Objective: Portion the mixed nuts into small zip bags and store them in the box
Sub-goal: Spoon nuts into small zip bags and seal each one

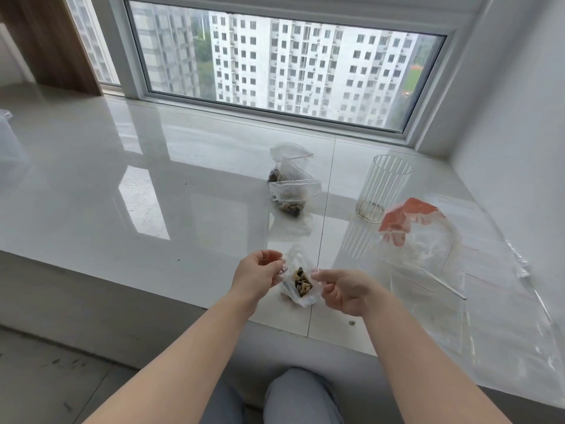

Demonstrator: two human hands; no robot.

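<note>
High-rise flat: glossy stone window ledge [153, 185], wide window [275, 65] facing apartment towers [290, 62], wood panel [49, 38].

Small clear zip bag [301, 283] of mixed nuts – open-topped, held above the ledge

Two bare forearms are extended forward from the bottom of the view, converging toward the middle. The left hand [256, 272] is held with fingers curled in a pinch at one edge of a small zip bag [301, 283]. The right hand [344, 290] is turned palm inward, thumb and fingers pinched on the opposite edge.
</note>
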